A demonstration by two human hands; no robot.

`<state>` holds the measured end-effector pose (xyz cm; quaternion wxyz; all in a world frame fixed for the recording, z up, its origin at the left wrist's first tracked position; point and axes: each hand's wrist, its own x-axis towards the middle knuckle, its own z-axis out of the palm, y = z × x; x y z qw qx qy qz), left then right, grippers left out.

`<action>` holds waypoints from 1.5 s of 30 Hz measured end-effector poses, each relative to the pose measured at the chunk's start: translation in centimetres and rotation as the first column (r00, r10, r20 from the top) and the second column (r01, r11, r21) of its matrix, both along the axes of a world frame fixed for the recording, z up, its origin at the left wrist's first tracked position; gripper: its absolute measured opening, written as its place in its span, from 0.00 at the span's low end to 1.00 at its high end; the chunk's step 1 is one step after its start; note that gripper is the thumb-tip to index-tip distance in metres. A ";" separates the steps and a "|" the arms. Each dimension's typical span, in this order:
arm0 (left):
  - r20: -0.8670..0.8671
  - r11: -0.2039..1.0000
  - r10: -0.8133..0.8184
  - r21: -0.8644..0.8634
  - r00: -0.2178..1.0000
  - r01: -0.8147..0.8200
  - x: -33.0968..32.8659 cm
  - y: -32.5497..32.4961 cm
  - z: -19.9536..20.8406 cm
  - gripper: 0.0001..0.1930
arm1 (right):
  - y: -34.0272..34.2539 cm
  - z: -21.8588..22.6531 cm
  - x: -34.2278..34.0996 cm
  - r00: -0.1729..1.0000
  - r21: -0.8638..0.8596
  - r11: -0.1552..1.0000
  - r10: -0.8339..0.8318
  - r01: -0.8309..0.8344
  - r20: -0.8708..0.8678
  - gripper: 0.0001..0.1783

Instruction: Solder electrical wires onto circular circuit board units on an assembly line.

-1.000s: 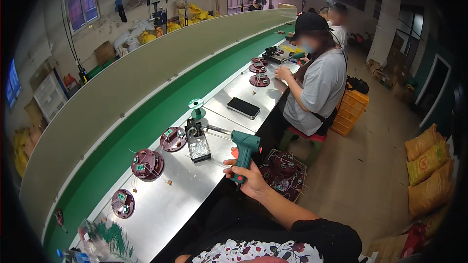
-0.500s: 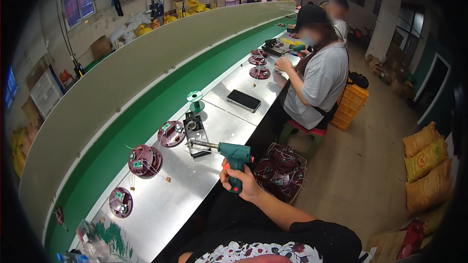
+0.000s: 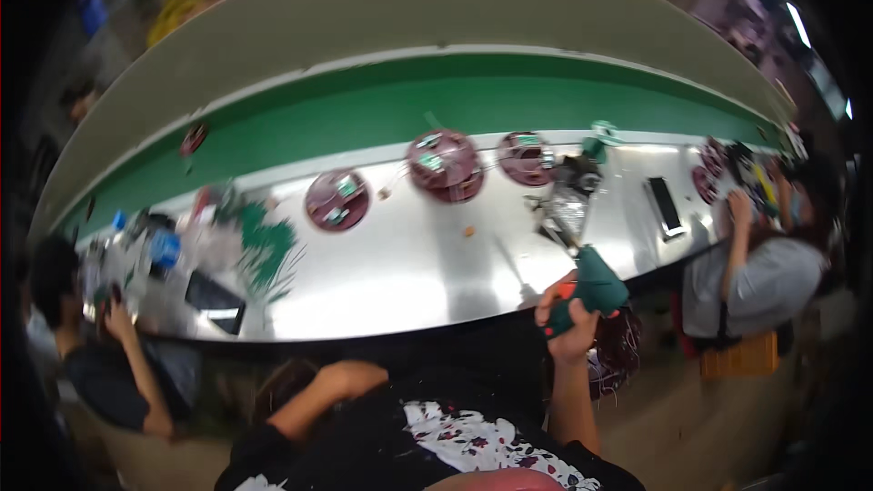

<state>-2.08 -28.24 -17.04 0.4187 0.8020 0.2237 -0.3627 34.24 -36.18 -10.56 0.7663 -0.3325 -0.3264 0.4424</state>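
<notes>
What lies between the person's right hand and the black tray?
The front of the green soldering gun, with its metal barrel; the head view shows this, though blurred.

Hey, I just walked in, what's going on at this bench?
The person's right hand grips a soldering gun, its tip by the black holder; whether they touch is unclear. The left hand is low, off the bench. Maroon discs with green boards lie along its far side. One co-worker is on the left, another on the right.

Green soldering gun [image 3: 601, 283], red trigger, in right hand [image 3: 572, 331], barrel forward-left.
</notes>
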 end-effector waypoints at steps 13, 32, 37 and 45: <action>0.705 0.462 0.076 0.602 0.705 -0.652 2.1 13.1 20.6 0.29 | 2.1 -0.5 -0.9 0.980 -0.020 0.998 -0.053 0.058 0.191 0.20; 0.571 0.596 -0.010 0.662 0.821 -0.454 0.3 22.6 15.6 0.67 | 0.4 1.7 -0.8 0.977 -0.048 0.995 -0.077 0.088 0.196 0.13; 0.677 0.580 0.002 0.599 0.736 -0.552 2.0 17.6 22.7 0.62 | 0.3 1.5 -0.4 0.980 -0.042 0.997 -0.059 0.068 0.188 0.13; 0.530 0.758 -0.088 0.585 0.843 -0.288 3.9 9.5 20.2 0.67 | 0.1 1.3 -0.2 0.986 -0.042 0.997 -0.056 0.063 0.160 0.14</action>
